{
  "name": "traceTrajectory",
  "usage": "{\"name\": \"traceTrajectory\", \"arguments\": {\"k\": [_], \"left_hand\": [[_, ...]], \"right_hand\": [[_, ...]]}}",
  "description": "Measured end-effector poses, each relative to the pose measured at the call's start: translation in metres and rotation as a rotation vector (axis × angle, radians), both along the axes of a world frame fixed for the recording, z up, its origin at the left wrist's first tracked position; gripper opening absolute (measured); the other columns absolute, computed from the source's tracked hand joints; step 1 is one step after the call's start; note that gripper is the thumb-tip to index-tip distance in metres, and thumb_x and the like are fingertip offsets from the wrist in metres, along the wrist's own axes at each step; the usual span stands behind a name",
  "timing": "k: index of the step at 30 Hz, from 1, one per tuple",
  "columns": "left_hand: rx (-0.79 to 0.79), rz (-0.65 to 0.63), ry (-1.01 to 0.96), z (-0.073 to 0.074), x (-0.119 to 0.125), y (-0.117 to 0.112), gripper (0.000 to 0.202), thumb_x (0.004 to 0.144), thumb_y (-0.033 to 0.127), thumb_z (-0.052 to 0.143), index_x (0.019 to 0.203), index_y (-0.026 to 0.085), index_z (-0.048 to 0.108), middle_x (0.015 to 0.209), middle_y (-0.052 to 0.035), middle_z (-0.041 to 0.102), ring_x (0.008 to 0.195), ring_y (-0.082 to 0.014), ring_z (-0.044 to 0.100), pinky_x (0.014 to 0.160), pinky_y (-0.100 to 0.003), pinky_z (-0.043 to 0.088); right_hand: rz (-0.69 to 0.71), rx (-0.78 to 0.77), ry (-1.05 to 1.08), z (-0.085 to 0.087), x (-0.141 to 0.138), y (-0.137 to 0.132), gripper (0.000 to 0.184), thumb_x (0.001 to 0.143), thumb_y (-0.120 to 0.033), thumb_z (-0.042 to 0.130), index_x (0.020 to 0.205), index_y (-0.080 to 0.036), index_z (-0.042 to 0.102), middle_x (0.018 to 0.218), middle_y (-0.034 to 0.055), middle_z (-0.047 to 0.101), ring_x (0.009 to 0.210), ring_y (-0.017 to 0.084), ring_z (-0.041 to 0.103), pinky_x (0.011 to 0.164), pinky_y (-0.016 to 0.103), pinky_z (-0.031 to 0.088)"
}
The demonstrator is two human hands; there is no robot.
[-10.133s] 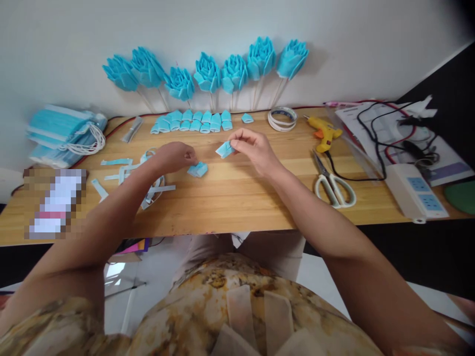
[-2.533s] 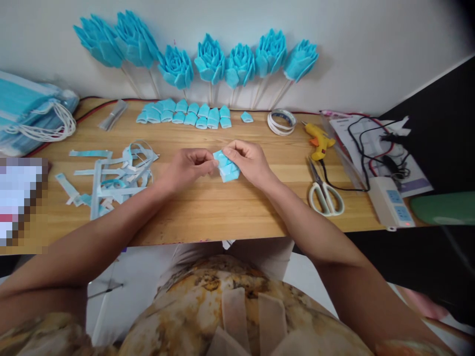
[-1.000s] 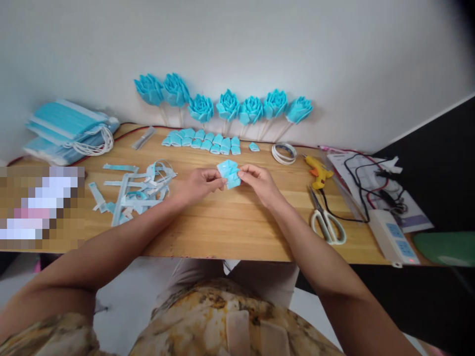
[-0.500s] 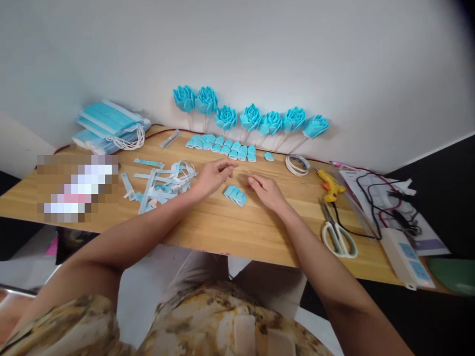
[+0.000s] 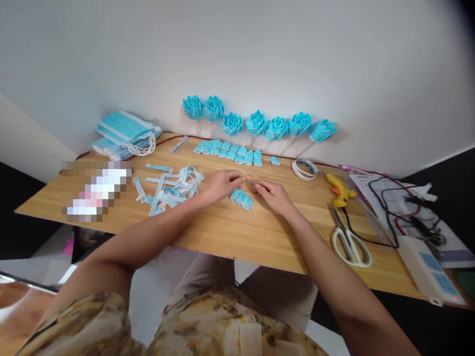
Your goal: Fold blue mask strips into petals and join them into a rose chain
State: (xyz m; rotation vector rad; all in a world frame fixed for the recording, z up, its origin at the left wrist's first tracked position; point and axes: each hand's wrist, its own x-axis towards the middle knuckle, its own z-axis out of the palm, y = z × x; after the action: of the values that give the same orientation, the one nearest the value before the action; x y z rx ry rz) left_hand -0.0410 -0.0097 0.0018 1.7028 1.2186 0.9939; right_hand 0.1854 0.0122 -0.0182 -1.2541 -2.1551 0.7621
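Note:
My left hand [image 5: 225, 184] is over the middle of the table, thumb and fingertips pinched together. Facing it, my right hand [image 5: 273, 196] has its fingers bent and pressed together, its tips a short gap from the left ones. Whatever either hand might pinch is too small to make out. Just below and between them lies a short overlapping row of folded blue petals [image 5: 241, 200], cut from mask-like fabric. Behind the hands sits a longer double row of blue petals [image 5: 228, 151], with a single petal [image 5: 275, 160] to its right.
Blue flowers on sticks [image 5: 257, 123] lean on the wall. Left are stacked face masks [image 5: 122, 129], cut strips [image 5: 174, 188] and a blurred-out object [image 5: 97, 192]. Right are a tape roll [image 5: 305, 169], yellow glue gun [image 5: 339, 190], scissors [image 5: 351, 242], cables and a power strip [image 5: 426, 267].
The view has shifted, so everything on the table appears farther right and slightly lower. My hands stay near each other above the short petal row, with little change in their fingers.

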Motion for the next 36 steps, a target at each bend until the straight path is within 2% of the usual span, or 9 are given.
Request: {"name": "traceTrajectory", "arguments": {"k": [6,14,19,21,24,28,32,34,36], "left_hand": [[-0.014,-0.010,0.029,0.003,-0.001,-0.002,0.029,0.090,0.040,0.054,0.077,0.017,0.067,0.068,0.0008,0.059,0.063,-0.0126,0.049,0.059,-0.025,0.035],[0.022,-0.034,0.119,0.008,0.001,-0.006,0.038,0.096,0.039,0.049,0.066,0.017,0.057,0.061,0.0026,0.050,0.060,-0.0116,0.045,0.058,-0.026,0.031],[0.121,-0.057,0.240,0.008,-0.002,-0.008,0.039,0.099,0.037,0.047,0.069,0.017,0.062,0.062,0.0018,0.053,0.061,-0.0126,0.048,0.059,-0.027,0.033],[0.188,-0.085,0.312,0.007,-0.004,-0.007,0.038,0.101,0.038,0.048,0.078,0.016,0.069,0.070,-0.0013,0.064,0.067,-0.0151,0.056,0.064,-0.028,0.039],[0.289,-0.123,0.409,0.013,-0.009,-0.003,0.036,0.101,0.039,0.051,0.105,0.014,0.076,0.103,-0.0099,0.077,0.096,-0.0229,0.069,0.086,-0.034,0.050],[0.348,-0.111,0.652,0.041,-0.028,0.009,0.044,0.099,0.038,0.055,0.135,0.015,0.067,0.142,-0.0130,0.068,0.135,-0.0281,0.059,0.116,-0.040,0.041],[0.263,0.025,0.823,0.069,-0.066,0.030,0.049,0.101,0.039,0.049,0.145,0.020,0.060,0.151,-0.0065,0.062,0.140,-0.0247,0.056,0.118,-0.033,0.039],[0.241,0.107,0.901,0.069,-0.086,0.044,0.053,0.101,0.038,0.046,0.148,0.016,0.056,0.153,-0.0096,0.059,0.140,-0.0258,0.055,0.119,-0.034,0.038],[0.194,0.154,0.984,0.062,-0.101,0.058,0.054,0.100,0.035,0.046,0.150,0.014,0.055,0.151,-0.0122,0.060,0.139,-0.0267,0.055,0.119,-0.034,0.038]], "right_hand": [[0.007,0.014,-0.023,0.000,0.000,-0.001,0.038,0.097,-0.039,0.051,0.113,-0.019,0.079,0.109,0.0097,0.082,0.100,0.025,0.077,0.092,0.038,0.056],[0.006,0.002,-0.025,-0.001,-0.002,0.000,0.036,0.097,-0.036,0.051,0.114,-0.019,0.079,0.121,0.0087,0.080,0.109,0.026,0.076,0.095,0.038,0.056],[0.013,0.000,-0.043,0.001,-0.003,-0.001,0.034,0.098,-0.036,0.052,0.114,-0.021,0.079,0.110,0.0075,0.082,0.101,0.025,0.076,0.091,0.036,0.056],[-0.004,-0.001,-0.055,0.001,-0.004,-0.001,0.034,0.098,-0.034,0.052,0.113,-0.020,0.079,0.107,0.0078,0.082,0.100,0.024,0.076,0.089,0.035,0.055],[0.003,-0.015,-0.072,0.004,-0.006,0.001,0.033,0.097,-0.033,0.053,0.112,-0.019,0.079,0.109,0.0078,0.082,0.099,0.024,0.075,0.088,0.034,0.053],[0.142,-0.101,-0.117,0.019,-0.002,0.017,0.033,0.097,-0.036,0.054,0.110,-0.019,0.079,0.106,0.0065,0.082,0.090,0.023,0.075,0.084,0.033,0.054],[0.073,0.077,-0.217,0.037,0.008,0.041,0.033,0.097,-0.035,0.054,0.114,-0.021,0.078,0.116,0.0086,0.080,0.099,0.026,0.074,0.090,0.038,0.054],[0.013,0.202,-0.241,0.039,0.010,0.054,0.036,0.098,-0.036,0.054,0.122,-0.019,0.075,0.127,0.0117,0.076,0.114,0.030,0.071,0.101,0.042,0.052],[-0.006,0.274,-0.265,0.035,0.007,0.066,0.041,0.099,-0.037,0.054,0.131,-0.017,0.071,0.137,0.0146,0.071,0.127,0.031,0.064,0.111,0.046,0.047]]}}
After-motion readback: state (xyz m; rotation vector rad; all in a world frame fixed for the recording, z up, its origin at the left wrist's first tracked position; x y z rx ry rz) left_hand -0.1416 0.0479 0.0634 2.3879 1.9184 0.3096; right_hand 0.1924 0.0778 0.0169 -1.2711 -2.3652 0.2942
